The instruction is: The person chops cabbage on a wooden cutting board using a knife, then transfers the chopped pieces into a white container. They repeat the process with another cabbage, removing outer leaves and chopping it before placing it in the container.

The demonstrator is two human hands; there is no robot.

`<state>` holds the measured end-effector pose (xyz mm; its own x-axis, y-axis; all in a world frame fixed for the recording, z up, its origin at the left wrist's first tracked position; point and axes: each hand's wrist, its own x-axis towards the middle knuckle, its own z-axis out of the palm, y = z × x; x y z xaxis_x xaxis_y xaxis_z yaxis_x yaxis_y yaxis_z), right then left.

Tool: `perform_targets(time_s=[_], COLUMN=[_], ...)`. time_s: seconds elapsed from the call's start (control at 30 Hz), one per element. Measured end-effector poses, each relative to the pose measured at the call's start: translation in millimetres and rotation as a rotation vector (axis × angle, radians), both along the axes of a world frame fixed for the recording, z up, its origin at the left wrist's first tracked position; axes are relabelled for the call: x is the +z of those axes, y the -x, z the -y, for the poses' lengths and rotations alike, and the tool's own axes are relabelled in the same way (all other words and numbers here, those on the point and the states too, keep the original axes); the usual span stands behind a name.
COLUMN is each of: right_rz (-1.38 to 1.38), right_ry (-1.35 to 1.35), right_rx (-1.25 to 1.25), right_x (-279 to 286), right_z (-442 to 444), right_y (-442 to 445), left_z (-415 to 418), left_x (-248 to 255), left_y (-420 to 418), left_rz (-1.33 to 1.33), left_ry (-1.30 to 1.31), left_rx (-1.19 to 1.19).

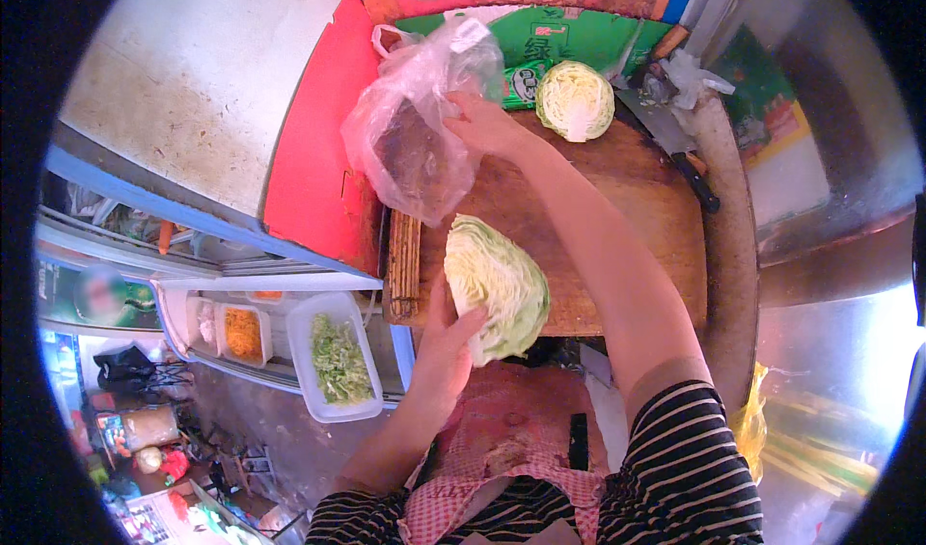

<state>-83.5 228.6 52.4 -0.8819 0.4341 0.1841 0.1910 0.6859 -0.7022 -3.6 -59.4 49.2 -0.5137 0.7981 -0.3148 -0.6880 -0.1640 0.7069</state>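
My left hand (452, 339) grips a cut piece of cabbage (499, 288) over the near left part of the wooden cutting board (622, 234). Farther away, my right hand (481, 125) has its fingers on a clear plastic bag (416, 136), pinching its side; the bag's mouth gapes toward me. Another cabbage half (576, 101) stands at the board's far edge, its cut face showing. To its right lies a cleaver (662, 125) with a black handle.
A bundle of bamboo sticks or slats (404, 263) lies along the board's left edge. Lower left are a tub of chopped greens (336, 360) and a container of shredded orange vegetable (243, 334). Red cardboard (318, 154) borders the left side. A green packet (522, 85) lies beside the far cabbage.
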Motion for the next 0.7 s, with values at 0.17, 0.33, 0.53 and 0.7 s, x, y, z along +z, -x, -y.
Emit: perform_targets(time_s=[0.17,0.33,0.53,0.7], right_rz=[0.107,-0.281,0.408,0.417], right_ry=[-0.13,-0.262,-0.697,-0.61], right_rx=[-0.159,-0.611,-0.848,-0.769], right_x=[29.9,18.3,-2.3,-9.7], right_z=[21.1,3.8,-31.3,-47.9], right_y=[-57.2,-167.9,-270.3,-276.2], left_z=[-35.8,-46.3,-26.7,-66.3], left_x=[-5.5,-7.8,-19.0,7.9], left_y=[-12.2,-25.4,-4.0,30.5], left_rz=[0.012,0.011,-0.912,-1.747], left_ry=[0.131,0.182,0.445,0.251], left_rx=[0.084,-0.091,-0.096,-0.101])
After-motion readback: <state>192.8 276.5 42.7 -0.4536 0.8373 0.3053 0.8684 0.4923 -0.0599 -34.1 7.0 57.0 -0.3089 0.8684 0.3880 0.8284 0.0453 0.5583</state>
